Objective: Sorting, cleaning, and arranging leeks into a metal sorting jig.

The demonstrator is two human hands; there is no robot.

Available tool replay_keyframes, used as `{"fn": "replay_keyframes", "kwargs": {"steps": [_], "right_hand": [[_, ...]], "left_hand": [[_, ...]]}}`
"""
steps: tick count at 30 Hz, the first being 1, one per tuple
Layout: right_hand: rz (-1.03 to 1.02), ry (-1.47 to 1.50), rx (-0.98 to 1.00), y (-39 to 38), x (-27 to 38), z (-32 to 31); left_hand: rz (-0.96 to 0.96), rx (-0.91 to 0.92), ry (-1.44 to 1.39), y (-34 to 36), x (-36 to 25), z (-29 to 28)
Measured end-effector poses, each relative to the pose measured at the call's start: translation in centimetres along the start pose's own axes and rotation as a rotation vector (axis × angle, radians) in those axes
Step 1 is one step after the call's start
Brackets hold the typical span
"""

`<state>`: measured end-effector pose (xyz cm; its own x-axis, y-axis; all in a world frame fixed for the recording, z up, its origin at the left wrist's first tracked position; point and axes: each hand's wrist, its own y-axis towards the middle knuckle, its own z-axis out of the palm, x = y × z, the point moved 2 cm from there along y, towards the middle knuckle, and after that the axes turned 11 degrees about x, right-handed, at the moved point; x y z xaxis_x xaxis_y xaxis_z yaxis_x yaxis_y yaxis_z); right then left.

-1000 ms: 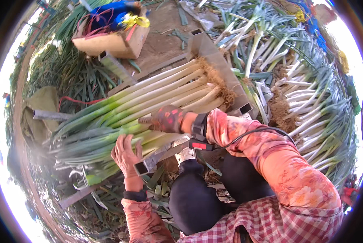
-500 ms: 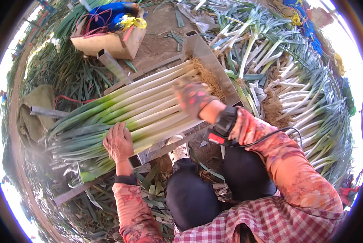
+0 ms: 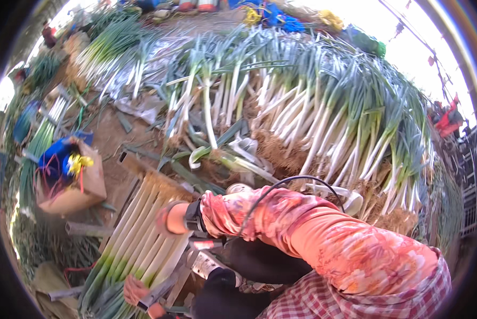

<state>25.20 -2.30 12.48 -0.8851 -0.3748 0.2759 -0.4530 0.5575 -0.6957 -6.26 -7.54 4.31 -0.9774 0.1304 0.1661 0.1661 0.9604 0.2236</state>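
Observation:
A row of long green onions (image 3: 145,223) lies side by side in a metal frame (image 3: 135,162), white stalks slanting up to the brown roots (image 3: 169,185) at its far end. My left hand (image 3: 136,290) rests on the green part low in the row, its fingers laid out over the leaves. Over the white stalks near the roots is my right hand (image 3: 169,218), in a patterned glove. Motion smears its fingers, so I cannot tell whether they grip any stalk.
A cardboard box (image 3: 81,183) holding blue material and yellow ties stands left of the frame. Heaped green onions (image 3: 323,114) spread across the ground ahead and to the right. Loose leaves and plastic sheeting (image 3: 143,109) lie beyond the frame. A grey-green cloth (image 3: 52,284) is at the lower left.
My view has swung to the right, so the frame and box now sit lower and farther left. My right hand remains over the white stalks, my left on the green part.

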Motion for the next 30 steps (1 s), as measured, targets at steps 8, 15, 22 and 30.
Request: {"fn": "replay_keyframes", "kwargs": {"steps": [8, 15, 22, 30], "right_hand": [[-0.151, 0.791, -0.853, -16.7, -9.8, -0.8], [1.024, 0.955, -0.848, -23.4, -29.9, 21.1], [1.537, 1.151, -1.028, -26.7, -42.3, 29.6], [1.452, 1.189, -1.122, -25.2, -44.2, 28.4]], "left_hand": [[0.006, 0.260, 0.339, -1.2, 1.5, -2.9], [0.212, 0.246, 0.497, -1.1, 1.1, -2.1], [0.198, 0.273, 0.405, -0.4, -2.2, -4.5], [0.205, 0.302, 0.329, 0.5, -4.5, -5.2]]}}
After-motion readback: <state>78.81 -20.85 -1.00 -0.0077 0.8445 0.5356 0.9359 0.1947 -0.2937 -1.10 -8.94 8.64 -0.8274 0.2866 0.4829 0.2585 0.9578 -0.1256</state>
